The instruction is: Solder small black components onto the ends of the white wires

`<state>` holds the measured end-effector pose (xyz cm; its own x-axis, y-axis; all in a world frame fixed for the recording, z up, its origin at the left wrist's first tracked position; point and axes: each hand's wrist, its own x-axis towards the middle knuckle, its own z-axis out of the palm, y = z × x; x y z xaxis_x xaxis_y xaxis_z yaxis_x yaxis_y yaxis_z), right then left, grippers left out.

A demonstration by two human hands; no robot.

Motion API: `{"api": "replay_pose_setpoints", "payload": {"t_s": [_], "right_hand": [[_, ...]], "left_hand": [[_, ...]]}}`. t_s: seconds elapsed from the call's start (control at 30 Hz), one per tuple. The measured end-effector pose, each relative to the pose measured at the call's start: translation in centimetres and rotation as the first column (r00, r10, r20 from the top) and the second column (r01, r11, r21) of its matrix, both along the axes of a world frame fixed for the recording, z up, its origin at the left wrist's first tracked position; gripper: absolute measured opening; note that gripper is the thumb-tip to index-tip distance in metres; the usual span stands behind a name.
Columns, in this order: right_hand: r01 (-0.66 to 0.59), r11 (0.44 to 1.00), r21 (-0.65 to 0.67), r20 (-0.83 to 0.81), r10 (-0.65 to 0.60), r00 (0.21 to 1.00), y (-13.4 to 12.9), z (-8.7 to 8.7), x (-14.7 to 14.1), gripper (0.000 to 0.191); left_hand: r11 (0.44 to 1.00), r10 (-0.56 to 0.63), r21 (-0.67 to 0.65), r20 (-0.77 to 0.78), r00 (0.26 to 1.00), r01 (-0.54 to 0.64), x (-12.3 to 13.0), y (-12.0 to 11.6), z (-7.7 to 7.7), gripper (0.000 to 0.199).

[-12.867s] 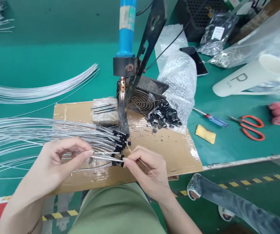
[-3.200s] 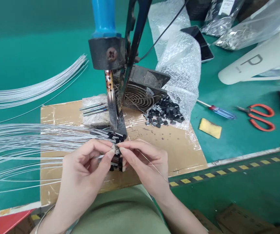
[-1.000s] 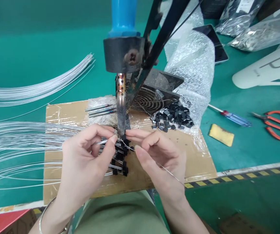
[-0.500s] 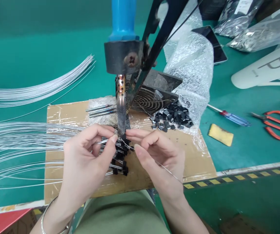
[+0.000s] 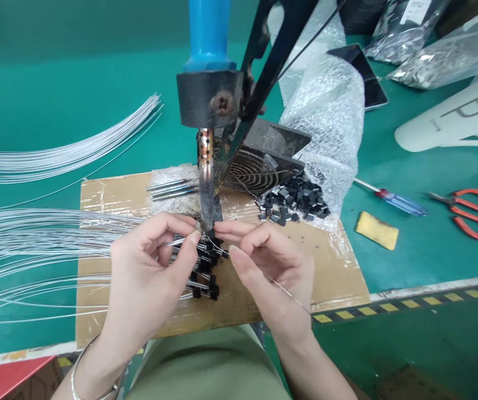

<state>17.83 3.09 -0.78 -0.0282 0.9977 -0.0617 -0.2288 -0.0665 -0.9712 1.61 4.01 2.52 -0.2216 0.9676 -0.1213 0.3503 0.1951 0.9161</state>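
My left hand (image 5: pixel 155 261) pinches a pale wire close under the tip of a soldering iron (image 5: pixel 207 183) with a blue handle. Between the thumb and fingers of my right hand (image 5: pixel 268 266) is a thin solder wire (image 5: pixel 291 294), which trails down across the palm. A small black connector (image 5: pixel 211 234) sits at the iron's tip between my hands. Just below lie several wires ending in black connectors (image 5: pixel 213 290), partly covered by my left hand. Fine contact at the tip is too small to make out.
Loose black connectors (image 5: pixel 301 197) are heaped on cardboard (image 5: pixel 339 272) beside a fan (image 5: pixel 251 169) and bubble wrap (image 5: pixel 326 116). Rightward lie a screwdriver (image 5: pixel 401 203), yellow sponge (image 5: pixel 377 230) and red-handled pliers (image 5: pixel 472 211). White wires (image 5: pixel 76 155) lie at left.
The soldering iron has shifted very slightly to the left. Both hands hold nearly the same pose and place.
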Motion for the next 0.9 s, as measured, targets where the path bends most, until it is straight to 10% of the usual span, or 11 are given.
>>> {"api": "replay_pose_setpoints", "payload": {"t_s": [0.9], "right_hand": [[0.023, 1.0, -0.001, -0.034, -0.023, 0.999, -0.07, -0.02, -0.3, 0.019]], "left_hand": [[0.999, -0.008, 0.043, -0.01, 1.0, 0.009, 0.0, -0.3, -0.16, 0.012]]}}
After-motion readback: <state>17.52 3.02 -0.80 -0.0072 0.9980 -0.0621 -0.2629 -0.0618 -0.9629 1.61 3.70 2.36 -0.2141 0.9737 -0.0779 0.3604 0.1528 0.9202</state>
